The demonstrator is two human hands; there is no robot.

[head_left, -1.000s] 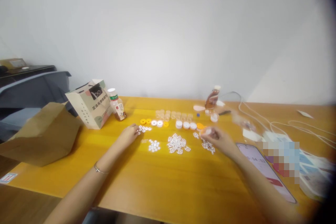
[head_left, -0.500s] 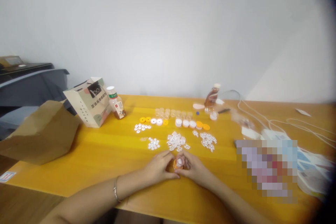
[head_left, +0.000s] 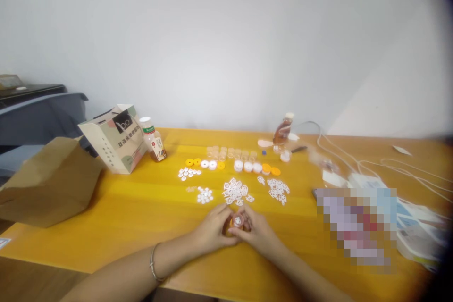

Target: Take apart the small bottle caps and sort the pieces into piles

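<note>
At the near middle of the yellow wooden table (head_left: 141, 217), a small orange cap with a white insert (head_left: 237, 221) is pinched between the fingertips of both hands. The fingers of the left hand (head_left: 212, 231) are curled and pressed on the left side of the cap, and the fingers of the right hand (head_left: 258, 232) are closed on its right side, so the two hands are touching each other around it. A thin bracelet (head_left: 153, 263) is worn on the left wrist.

Just behind the hands, a heap of white lattice pieces (head_left: 235, 192) is spread on the table, with a second heap (head_left: 278, 189) to its right and small white discs (head_left: 204, 195) to its left. Farther back, a row of orange and white caps (head_left: 247, 166) is laid, and behind it a row of small clear cups (head_left: 231, 153). At the left, a printed paper bag (head_left: 115, 139) and a drink bottle (head_left: 153, 139) are standing, with a brown paper bag (head_left: 49, 181) beside them. White cables (head_left: 357, 163) are seen at the right.
</note>
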